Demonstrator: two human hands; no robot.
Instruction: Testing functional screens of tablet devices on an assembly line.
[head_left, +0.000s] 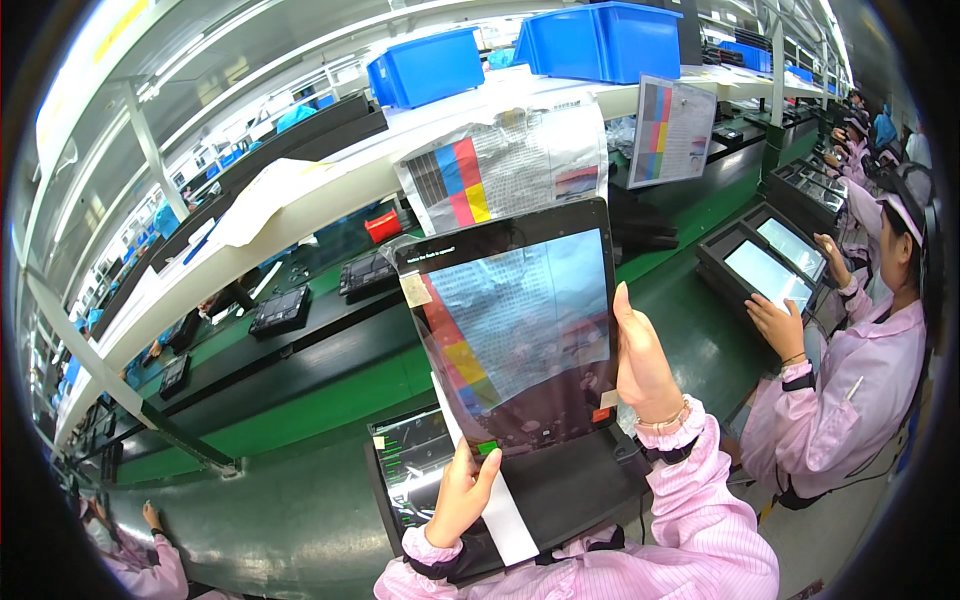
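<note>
Between my two hands a large black tablet is held upright and slightly tilted. Its lit screen shows a camera picture of a printed sheet with text and colour blocks. My left hand is closed on the lower left corner, thumb near a small green patch on the screen. My right hand grips the right edge, thumb up along the side, its other fingers partly hidden. Behind the tablet's top hangs a colour test chart in a wrinkled clear cover. A white strip lies just below the tablet.
Below sits a black tray beside another lit screen on the green bench. A shelf holds blue bins, with a second chart hanging from it. At right, a co-worker in pink handles tablets in a black tray.
</note>
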